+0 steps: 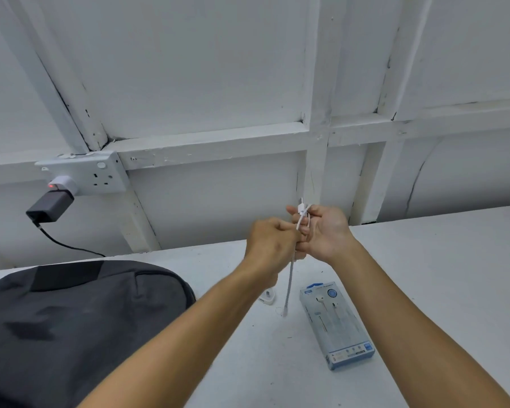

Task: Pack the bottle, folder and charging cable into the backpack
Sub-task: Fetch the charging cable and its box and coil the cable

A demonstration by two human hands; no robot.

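A white charging cable point(289, 285) is held up over the white table point(424, 275). Part of it is looped around the fingers of my right hand point(326, 231), with its USB plug sticking up above them. My left hand point(270, 241) pinches the cable just left of those fingers. The loose end hangs down and its tip touches the table. A dark grey backpack point(80, 316) lies flat at the lower left, beside my left forearm. No bottle or folder is in view.
A blue and white earphone box point(336, 323) lies on the table under my right forearm. A small white plug adapter point(268, 297) sits next to my left wrist. On the wall, a double socket point(100, 175) holds a black charger point(50, 206) with a black lead.
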